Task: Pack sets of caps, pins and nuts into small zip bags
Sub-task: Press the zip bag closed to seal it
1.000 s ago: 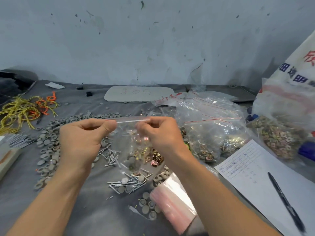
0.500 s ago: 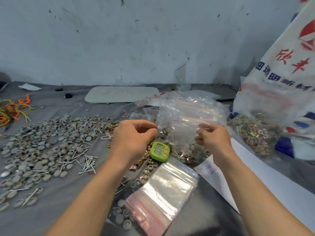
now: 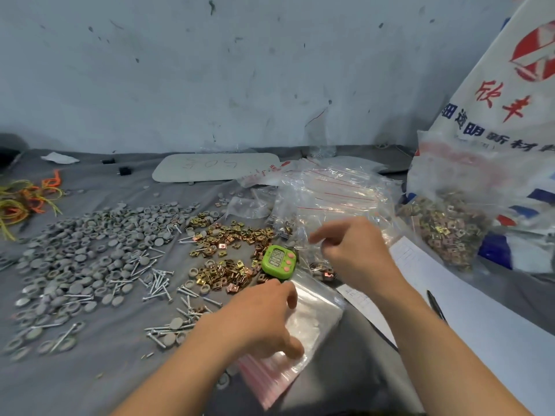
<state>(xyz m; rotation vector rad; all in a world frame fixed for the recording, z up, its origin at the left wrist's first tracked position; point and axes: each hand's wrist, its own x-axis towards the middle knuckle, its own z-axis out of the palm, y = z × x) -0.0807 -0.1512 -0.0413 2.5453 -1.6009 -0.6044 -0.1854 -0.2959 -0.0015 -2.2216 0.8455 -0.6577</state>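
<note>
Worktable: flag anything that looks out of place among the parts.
A green digital timer sits among the loose brass square nuts, beside the stack of empty zip bags. It is the one item that isn't packing stock.

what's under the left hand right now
The left hand rests on a stack of empty zip bags with pink strips. A few grey caps peek out beside it; anything directly beneath the palm is hidden.

Scuffed pale blue-grey wall (image 3: 210, 79), grey cloth-covered table (image 3: 99, 370), even light
</note>
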